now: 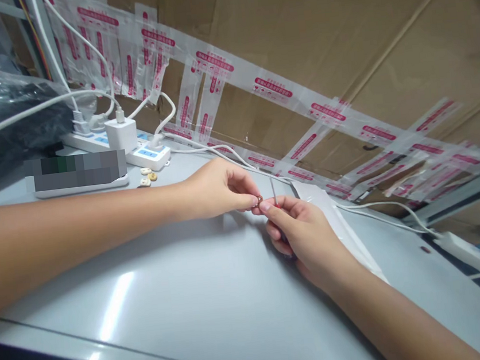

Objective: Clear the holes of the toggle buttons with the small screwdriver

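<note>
My left hand (217, 188) comes in from the left, its thumb and fingertips pinched on a small brown piece (260, 199) that looks ring-shaped. The right thumb and forefinger touch the same piece from the other side. Within my right hand (304, 227) is also a slim tool that looks like a screwdriver (272, 186). Its thin metal shaft points up past the forefinger, with a bit of red at its base. The curled fingers mostly cover its dark handle. Both hands are just above the grey tabletop (184, 302).
Several cream and tan button-like discs (147, 178) lie left of my hands. Behind them are a power strip (150, 155), a white charger (121, 134) and loose cables. A white flat packet (335, 215) lies beyond my right hand. Taped cardboard (337, 47) walls the back.
</note>
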The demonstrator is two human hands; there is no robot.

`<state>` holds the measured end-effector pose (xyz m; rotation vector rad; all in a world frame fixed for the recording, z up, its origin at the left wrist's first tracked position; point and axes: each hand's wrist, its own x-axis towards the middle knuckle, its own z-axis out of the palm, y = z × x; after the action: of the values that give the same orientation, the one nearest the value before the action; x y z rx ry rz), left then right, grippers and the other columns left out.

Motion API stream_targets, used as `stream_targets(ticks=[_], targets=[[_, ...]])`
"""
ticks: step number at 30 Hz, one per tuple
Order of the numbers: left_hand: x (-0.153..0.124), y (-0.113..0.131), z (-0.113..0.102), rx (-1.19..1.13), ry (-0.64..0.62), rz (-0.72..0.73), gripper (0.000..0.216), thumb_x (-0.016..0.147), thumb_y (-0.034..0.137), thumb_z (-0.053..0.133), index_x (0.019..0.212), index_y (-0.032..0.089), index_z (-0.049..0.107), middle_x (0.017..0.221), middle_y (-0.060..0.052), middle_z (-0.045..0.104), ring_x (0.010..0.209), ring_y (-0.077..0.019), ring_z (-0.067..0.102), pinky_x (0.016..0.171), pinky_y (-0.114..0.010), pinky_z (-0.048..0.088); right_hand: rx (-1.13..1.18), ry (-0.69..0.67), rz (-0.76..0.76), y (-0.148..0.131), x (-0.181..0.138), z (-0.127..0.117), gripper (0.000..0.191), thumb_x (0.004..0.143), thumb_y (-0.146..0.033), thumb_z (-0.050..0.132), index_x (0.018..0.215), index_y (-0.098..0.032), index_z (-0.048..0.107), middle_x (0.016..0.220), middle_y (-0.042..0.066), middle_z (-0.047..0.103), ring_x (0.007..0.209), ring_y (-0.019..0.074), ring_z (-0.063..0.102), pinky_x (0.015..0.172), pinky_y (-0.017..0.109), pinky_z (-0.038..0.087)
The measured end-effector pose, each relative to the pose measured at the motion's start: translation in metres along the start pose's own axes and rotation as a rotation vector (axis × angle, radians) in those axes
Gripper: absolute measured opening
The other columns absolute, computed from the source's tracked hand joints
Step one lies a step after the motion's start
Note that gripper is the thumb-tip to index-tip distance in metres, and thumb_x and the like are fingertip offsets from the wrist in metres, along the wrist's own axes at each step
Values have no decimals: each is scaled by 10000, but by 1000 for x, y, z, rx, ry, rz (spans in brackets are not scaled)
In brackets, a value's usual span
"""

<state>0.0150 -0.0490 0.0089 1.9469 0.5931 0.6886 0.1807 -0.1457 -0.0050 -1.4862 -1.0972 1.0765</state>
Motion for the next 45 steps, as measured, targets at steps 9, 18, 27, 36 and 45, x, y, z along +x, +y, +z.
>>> stream_targets(ticks=[9, 18, 27, 36, 45], targets=[[-1, -3, 7, -38, 47, 54, 142, 741, 239, 719, 847, 148, 746, 810, -37, 770, 761, -161, 715, 678, -253, 546, 35, 4, 20, -3, -2, 0, 316, 746, -425, 774, 830, -155, 634, 503, -61, 476, 402, 42, 316, 357, 157, 209], [-4, -1, 11, -7, 95, 37, 149, 720, 241, 723, 836, 153, 758, 797, -41, 772, 762, -170, 719, 689, -268, 558, 87, 13, 47, -1, -2, 0, 375, 706, -461, 813, 828, -159, 627, 516, -65, 475, 401, 36, 298, 361, 165, 178], [-5, 0, 9, 32, 54, 88, 146, 754, 225, 691, 867, 147, 742, 820, -44, 766, 777, -164, 716, 692, -261, 559, 92, -12, 68, -5, -3, -3, 357, 726, -440, 807, 845, -154, 630, 506, -73, 451, 413, 32, 276, 374, 162, 163], [-6, 2, 8, 249, 59, 399, 146, 767, 120, 640, 899, 141, 700, 830, -18, 734, 770, -126, 685, 726, -233, 542, 130, -84, 101, -11, -6, -5, 305, 786, -424, 757, 875, -189, 582, 523, -69, 457, 406, 29, 242, 371, 164, 119], [-4, -7, 0, 608, 64, 783, 148, 844, 92, 560, 904, 126, 692, 801, -41, 713, 731, -125, 639, 694, -230, 491, 92, -96, 88, -11, -7, -3, 304, 800, -455, 730, 878, -201, 582, 527, -65, 467, 400, 33, 247, 359, 160, 141]])
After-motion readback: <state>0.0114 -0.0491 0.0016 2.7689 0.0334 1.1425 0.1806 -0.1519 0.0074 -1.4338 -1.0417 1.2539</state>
